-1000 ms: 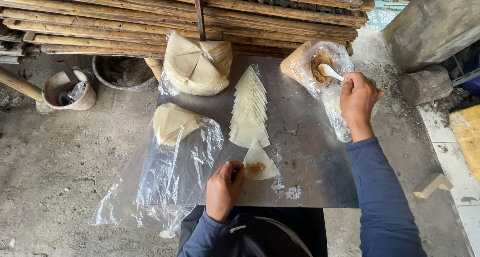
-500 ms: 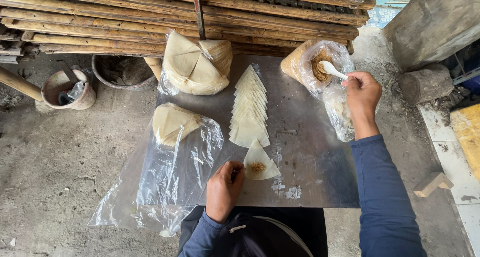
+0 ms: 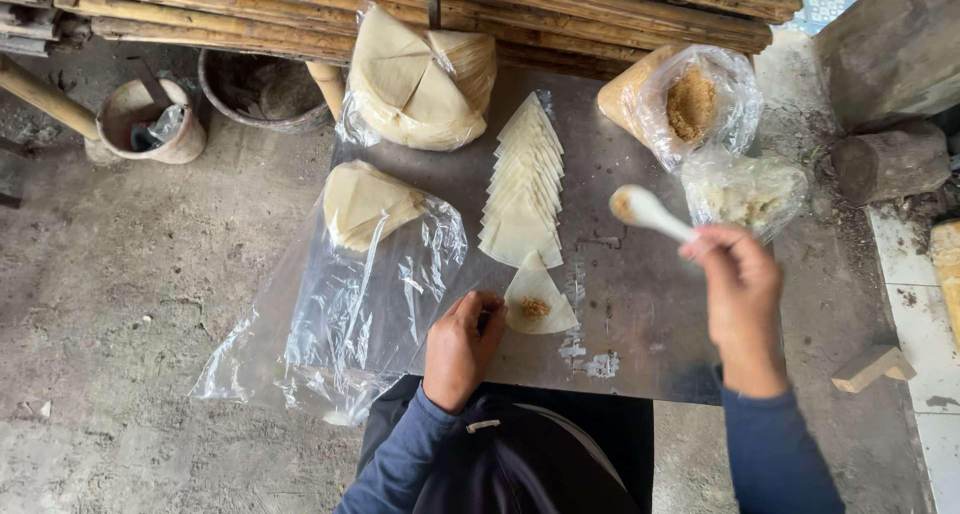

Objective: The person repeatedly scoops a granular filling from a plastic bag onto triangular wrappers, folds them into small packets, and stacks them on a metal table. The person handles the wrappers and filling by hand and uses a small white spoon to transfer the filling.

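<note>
Bare concrete floor under a low grey metal table [image 3: 620, 304], with bamboo poles [image 3: 560, 9] stacked along its far edge. Item one: my left hand [image 3: 462, 346], curled, fingertips pressing the left corner of a single triangular wrapper [image 3: 537, 299] that lies flat with a dab of brown filling [image 3: 535, 307] at its centre. Item two: my right hand [image 3: 742, 296], closed around the handle of a white spoon [image 3: 648, 210], held above the table, bowl pointing away to the left. Item three: a fanned row of triangular wrappers [image 3: 523, 189], just beyond the left hand. Item four: an open plastic bag of brown crumbly filling [image 3: 690, 99], beyond the right hand. Item five: two plastic-bagged stacks of wrappers [image 3: 420, 79] and [image 3: 365, 204], beyond and left of the left hand. Item six: a small bucket [image 3: 150, 122] on the floor, far left.
</note>
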